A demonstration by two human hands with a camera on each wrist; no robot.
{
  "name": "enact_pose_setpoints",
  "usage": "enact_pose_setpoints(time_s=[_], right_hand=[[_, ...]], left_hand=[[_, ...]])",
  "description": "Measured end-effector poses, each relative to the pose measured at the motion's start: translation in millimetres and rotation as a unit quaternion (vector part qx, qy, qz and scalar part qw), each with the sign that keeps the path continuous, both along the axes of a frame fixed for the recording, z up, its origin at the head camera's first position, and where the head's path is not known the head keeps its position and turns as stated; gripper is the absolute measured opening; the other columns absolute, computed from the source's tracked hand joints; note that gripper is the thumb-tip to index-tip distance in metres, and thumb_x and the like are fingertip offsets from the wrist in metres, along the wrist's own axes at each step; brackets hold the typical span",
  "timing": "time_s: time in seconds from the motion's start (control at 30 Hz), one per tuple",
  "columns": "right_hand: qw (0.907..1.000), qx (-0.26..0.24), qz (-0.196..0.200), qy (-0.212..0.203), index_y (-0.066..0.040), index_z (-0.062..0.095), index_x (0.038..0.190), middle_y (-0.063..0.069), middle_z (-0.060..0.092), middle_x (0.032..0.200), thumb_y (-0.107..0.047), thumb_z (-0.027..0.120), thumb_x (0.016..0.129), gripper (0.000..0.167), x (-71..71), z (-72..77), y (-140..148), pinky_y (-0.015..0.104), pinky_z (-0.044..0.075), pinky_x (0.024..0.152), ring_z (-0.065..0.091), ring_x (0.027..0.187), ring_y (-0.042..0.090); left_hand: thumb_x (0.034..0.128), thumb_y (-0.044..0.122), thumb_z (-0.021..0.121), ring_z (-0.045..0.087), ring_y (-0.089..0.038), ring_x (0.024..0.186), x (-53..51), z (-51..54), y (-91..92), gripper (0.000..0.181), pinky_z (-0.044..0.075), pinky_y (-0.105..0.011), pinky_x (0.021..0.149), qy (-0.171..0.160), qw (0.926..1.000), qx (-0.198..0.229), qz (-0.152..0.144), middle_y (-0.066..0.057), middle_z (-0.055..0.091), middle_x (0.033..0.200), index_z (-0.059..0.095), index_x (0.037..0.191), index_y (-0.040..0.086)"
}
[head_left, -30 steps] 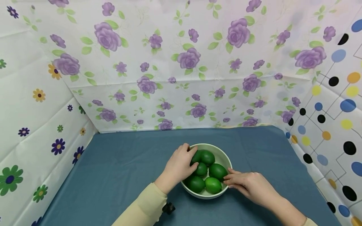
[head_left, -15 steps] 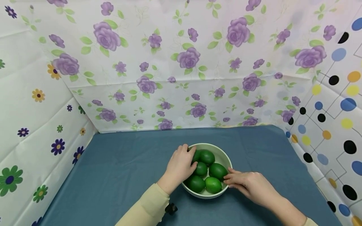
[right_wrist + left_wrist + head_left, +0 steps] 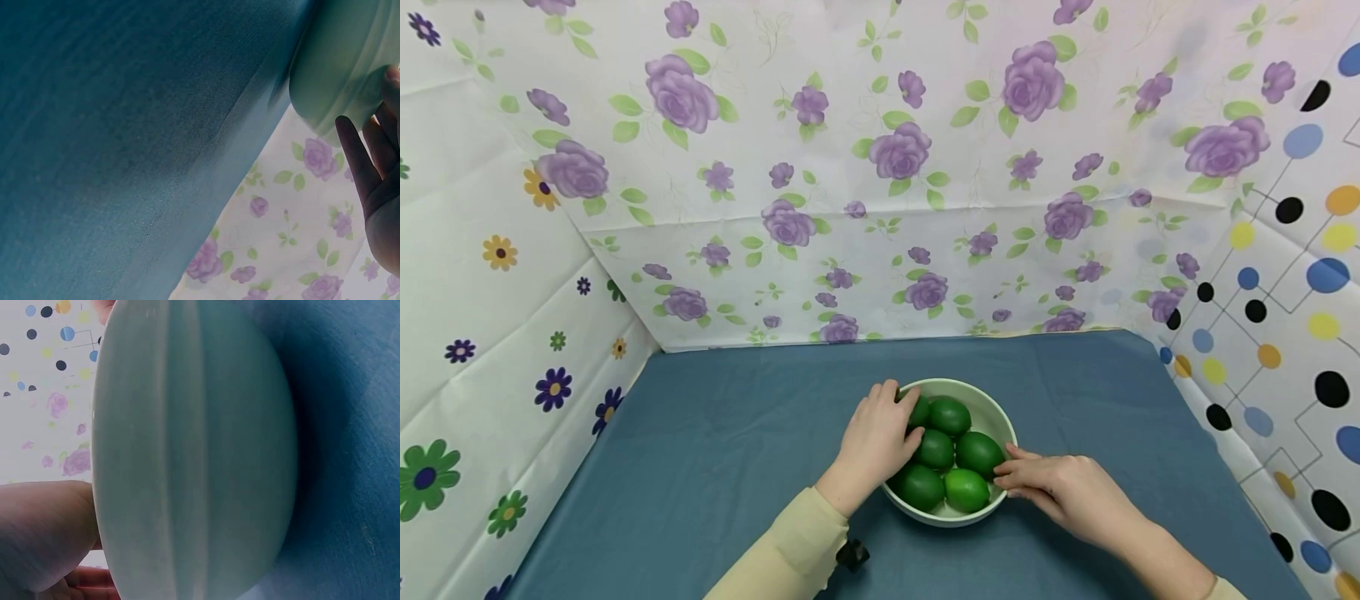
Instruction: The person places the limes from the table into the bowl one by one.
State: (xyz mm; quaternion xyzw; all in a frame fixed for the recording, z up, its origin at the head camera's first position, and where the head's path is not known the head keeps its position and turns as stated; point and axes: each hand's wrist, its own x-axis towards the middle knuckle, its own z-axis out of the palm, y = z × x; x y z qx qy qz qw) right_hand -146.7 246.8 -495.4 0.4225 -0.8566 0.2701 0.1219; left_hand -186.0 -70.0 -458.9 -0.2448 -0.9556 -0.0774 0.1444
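Note:
A pale green bowl stands on the blue cloth, holding several smooth dark green oval fruits and one brighter green lime. My left hand reaches over the left rim; its thumb and fingers curl about a dark green fruit at the back left, which they partly hide. At the right rim, my right hand grips the bowl, some fingertips over the edge. In the right wrist view, fingers of that hand lie against the outside of the bowl. The bowl's ribbed wall fills the left wrist view.
Blue cloth covers the table around the bowl. A floral sheet hangs behind, with patterned sheets at left and right. A small black device sits at the left wrist.
Between the first two frames my left wrist and sleeve shift slightly right, the fingers staying at the back-left fruit. My right hand stays at the bowl's rim.

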Motion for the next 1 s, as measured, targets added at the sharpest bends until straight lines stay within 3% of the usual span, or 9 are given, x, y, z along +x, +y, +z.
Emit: enact_pose_setpoints(time_s=[0.2,0.37,0.5,0.7,0.87,1.0], right_hand=[[1.0,0.004,-0.002,-0.005,-0.034,0.081,0.123,-0.015,0.077,0.121,-0.017,0.084,0.095,0.033,0.3,0.5,0,0.029,0.064,0.089,0.071,0.124,0.022],[0.9999,0.006,-0.005,-0.009,-0.034,0.081,0.123,-0.014,0.077,0.122,-0.017,0.084,0.094,0.033,-0.1,1.1,0,0.039,0.067,0.085,0.071,0.124,0.022],[0.9999,0.007,-0.005,-0.006,-0.034,0.081,0.123,-0.014,0.077,0.123,-0.018,0.084,0.095,0.033,-0.4,1.0,0,0.04,0.067,0.085,0.071,0.124,0.022],[0.9999,0.013,-0.003,-0.005,-0.034,0.081,0.124,-0.014,0.077,0.124,-0.02,0.083,0.096,0.032,-0.2,2.4,0,0.04,0.067,0.086,0.069,0.126,0.022],[0.9992,0.039,0.006,-0.003,-0.034,0.077,0.134,-0.008,0.073,0.136,-0.027,0.079,0.1,0.035,5.1,7.3,1,0.044,0.067,0.086,0.066,0.131,0.024],[0.9987,0.045,-0.021,0.013,-0.033,0.073,0.142,-0.003,0.066,0.147,-0.032,0.079,0.1,0.042,10.3,13.0,8,0.047,0.065,0.09,0.063,0.136,0.025]], left_hand=[[0.1006,0.032,0.08,0.058,-0.026,0.089,0.7,0.4,-3.3,0.052,0.057,-0.038,0.07,-0.004,1.0,0.007,0.002,-0.016,0.063,0.115,0.068,0.144,0.006],[0.0995,0.031,0.081,0.059,-0.027,0.088,0.4,0.2,-5.0,0.048,0.058,-0.039,0.07,0.011,0.9999,0.011,0.0,-0.017,0.064,0.111,0.072,0.138,0.003],[0.099,0.031,0.082,0.06,-0.028,0.089,0.4,-0.2,-5.9,0.047,0.059,-0.04,0.072,0.016,0.9998,0.008,0.0,-0.017,0.065,0.111,0.073,0.136,0.003],[0.1043,0.036,0.075,0.063,-0.029,0.101,-0.4,-1.6,-13.1,0.057,0.061,-0.043,0.079,-0.022,0.999,0.039,-0.001,-0.016,0.065,0.122,0.062,0.152,0.007],[0.1061,0.04,0.071,0.064,-0.033,0.119,1.3,-3.3,-40.4,0.065,0.06,-0.053,0.09,-0.044,0.9945,0.095,0.0,-0.015,0.062,0.139,0.05,0.162,0.015],[0.1053,0.043,0.071,0.053,-0.041,0.141,5.2,-10.0,-81.5,0.071,0.053,-0.065,0.105,-0.044,0.9929,0.11,0.007,-0.019,0.049,0.159,0.045,0.166,0.018]])
